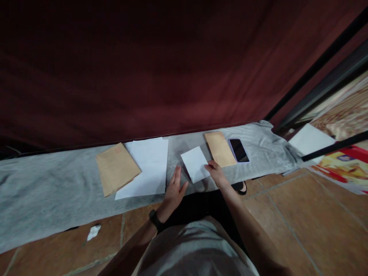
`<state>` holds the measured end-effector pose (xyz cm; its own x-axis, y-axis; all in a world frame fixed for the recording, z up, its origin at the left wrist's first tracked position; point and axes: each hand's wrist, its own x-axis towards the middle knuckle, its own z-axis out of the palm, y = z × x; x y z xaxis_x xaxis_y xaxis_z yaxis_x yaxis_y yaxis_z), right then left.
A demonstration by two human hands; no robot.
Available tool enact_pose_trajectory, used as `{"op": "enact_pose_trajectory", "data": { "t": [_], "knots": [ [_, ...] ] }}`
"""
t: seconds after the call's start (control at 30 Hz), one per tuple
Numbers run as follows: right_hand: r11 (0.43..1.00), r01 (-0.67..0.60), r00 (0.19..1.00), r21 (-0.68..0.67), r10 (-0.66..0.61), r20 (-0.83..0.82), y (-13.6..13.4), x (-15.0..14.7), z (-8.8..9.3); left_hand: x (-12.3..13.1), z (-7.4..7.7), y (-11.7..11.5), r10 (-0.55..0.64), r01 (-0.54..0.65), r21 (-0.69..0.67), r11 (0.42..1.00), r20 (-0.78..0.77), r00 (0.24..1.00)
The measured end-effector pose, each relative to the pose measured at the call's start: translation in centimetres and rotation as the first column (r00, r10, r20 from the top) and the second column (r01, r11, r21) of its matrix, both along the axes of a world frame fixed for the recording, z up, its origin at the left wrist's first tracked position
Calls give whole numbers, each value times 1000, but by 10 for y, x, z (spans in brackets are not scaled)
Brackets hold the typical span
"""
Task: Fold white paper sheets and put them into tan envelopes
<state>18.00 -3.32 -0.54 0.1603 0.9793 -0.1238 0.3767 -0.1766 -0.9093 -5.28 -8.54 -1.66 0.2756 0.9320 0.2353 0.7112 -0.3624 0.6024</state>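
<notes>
At the far left, a grey, soft-looking cloth [51, 191] covers the long, narrow worktop, and a small crumpled white scrap [94, 232] lies on the brown tiled floor [110, 230] below its front edge. Further right, a stack of tan paper envelopes [116, 168] lies askew, partly over large white paper sheets [151, 165]; the top envelope carries small red marks near its upper corner, too small to read.

Next comes the left hand [174, 188], its forearm reaching up from the lower left, a black wristwatch [155, 219] at the wrist. Its fingers are extended close together, pointing away from the body, with the thumb held apart toward the right; it grips nothing. Just beyond the thumb is the folded white paper [195, 164], set at a slant near the middle of the worktop. The right hand [216, 172], its forearm slanting in from the lower right, pinches the paper's right edge between thumb and curled fingers.

Just behind that hand lies a single tan paper envelope [220, 149], then a dark-screened phone with a pale purple edge [239, 150]. At far right, a red and yellow printed sheet [345, 166] bears a blue emblem whose lettering is unreadable.
</notes>
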Motion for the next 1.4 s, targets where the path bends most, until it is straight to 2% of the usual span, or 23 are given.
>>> {"op": "enact_pose_trajectory", "data": {
  "t": [0.1,0.2,0.27,0.33,0.4,0.5,0.6,0.7,0.77,0.83,0.9,1.0,1.1,1.23,1.4],
  "knots": [
    [991,117,967,-61,-128,-221,-18,-12,-6,10,-6,5,63,-21,-168,986,247,967],
    [977,172,901,-129,-209,-380,-34,-27,-9,21,-11,9,177,36,-403,914,477,861],
    [970,177,861,-168,-236,-451,-41,-34,-10,25,-10,10,269,78,-517,852,563,782],
    [965,173,833,-199,-251,-494,-45,-37,-10,25,-7,13,321,96,-573,814,580,749],
    [961,174,818,-215,-262,-512,-47,-35,-10,21,-3,18,311,73,-577,813,537,784],
    [956,213,821,-202,-287,-493,-52,-26,-12,13,4,27,243,11,-538,843,398,885],
    [946,298,879,-128,-324,-349,-61,-14,-11,6,9,38,191,-30,-503,864,271,943],
    [944,326,945,52,-326,7,-68,-8,-7,3,13,50,113,-20,-448,894,183,977],
    [957,231,947,178,-263,186,-67,-9,-3,2,15,60,48,12,-421,907,130,990],
    [959,41,950,279,-124,288,-61,-13,0,3,16,71,-16,55,-418,907,95,995],
    [924,-170,924,343,29,382,-50,-20,1,4,16,83,-62,87,-421,903,72,995],
    [859,-379,841,343,165,515,-33,-31,-3,6,16,98,-94,91,-414,906,13,996],
    [835,-478,739,271,217,637,-21,-40,-10,9,16,104,-67,29,-403,915,-79,995],
    [855,-481,647,193,198,737,-17,-45,-17,13,18,99,-4,-63,-371,927,-176,984],
    [885,-432,596,172,137,791,-18,-39,-23,19,19,86,63,-126,-277,952,-228,972]
  ]
}}
